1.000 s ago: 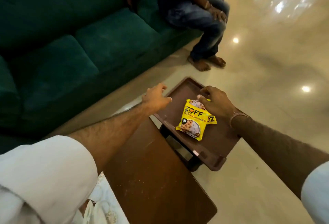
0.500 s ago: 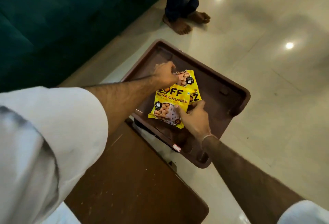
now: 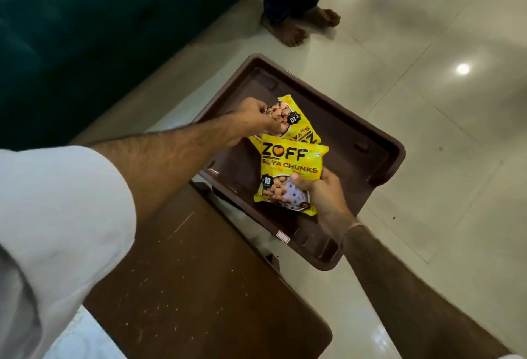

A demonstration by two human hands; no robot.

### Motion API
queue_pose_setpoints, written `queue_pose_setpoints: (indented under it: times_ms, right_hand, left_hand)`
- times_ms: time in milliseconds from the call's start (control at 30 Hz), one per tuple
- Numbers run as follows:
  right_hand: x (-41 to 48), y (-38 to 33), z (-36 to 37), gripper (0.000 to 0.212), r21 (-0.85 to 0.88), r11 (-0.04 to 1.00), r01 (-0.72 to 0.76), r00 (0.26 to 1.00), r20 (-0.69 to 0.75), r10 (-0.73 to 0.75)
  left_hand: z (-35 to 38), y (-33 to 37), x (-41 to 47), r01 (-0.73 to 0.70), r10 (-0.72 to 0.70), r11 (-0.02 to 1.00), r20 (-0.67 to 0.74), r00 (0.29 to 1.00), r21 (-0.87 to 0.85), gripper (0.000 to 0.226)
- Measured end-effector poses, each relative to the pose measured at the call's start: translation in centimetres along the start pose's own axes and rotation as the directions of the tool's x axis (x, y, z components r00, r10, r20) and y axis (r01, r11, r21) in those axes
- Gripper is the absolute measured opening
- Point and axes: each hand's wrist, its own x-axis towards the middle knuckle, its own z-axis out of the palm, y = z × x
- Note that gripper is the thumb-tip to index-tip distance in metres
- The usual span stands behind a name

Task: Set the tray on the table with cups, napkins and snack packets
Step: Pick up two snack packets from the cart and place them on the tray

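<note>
Left hand pinching far yellow packet, right hand gripping near yellow packet, both over brown tray at table edge.

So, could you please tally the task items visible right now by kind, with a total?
Snack packets: 2, the far packet pinched by the left hand and the near packet gripped by the right hand
Trays: 1, the brown tray
Cups: 0
Napkins: 0
Total: 3

Glossy pale tiled floor reflects ceiling lights beside a dark green sofa
</note>
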Motion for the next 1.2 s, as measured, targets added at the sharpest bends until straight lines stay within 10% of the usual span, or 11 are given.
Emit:
queue_pose_setpoints:
  times_ms: [133, 433, 1200]
  right_hand:
    - [-0.8, -1.4, 0.0, 0.032, 0.131, 0.991, -0.016, 1.000, -0.010, 0.018]
    - [-5.4, -2.4, 8.5, 0.039, 0.182, 0.983, -0.026, 0.987, 0.163, -0.005]
    - [-25.3, 18.0, 28.8, 0.031, -0.417, 0.909, 0.009, 0.823, 0.519, 0.230]
  left_hand:
    - [-2.4, -2.2, -2.1, 0.034, -0.060, 0.950, -0.076, 0.995, -0.310, 0.044]
    - [-10.1, -10.8, -13.1, -0.120, -0.202, 0.454, -0.233, 0.951, -0.883, 0.031]
    - [-15.4, -47.4, -56.2, -0.585, -0.676, 0.038, -0.452, 0.582, -0.810, 0.038]
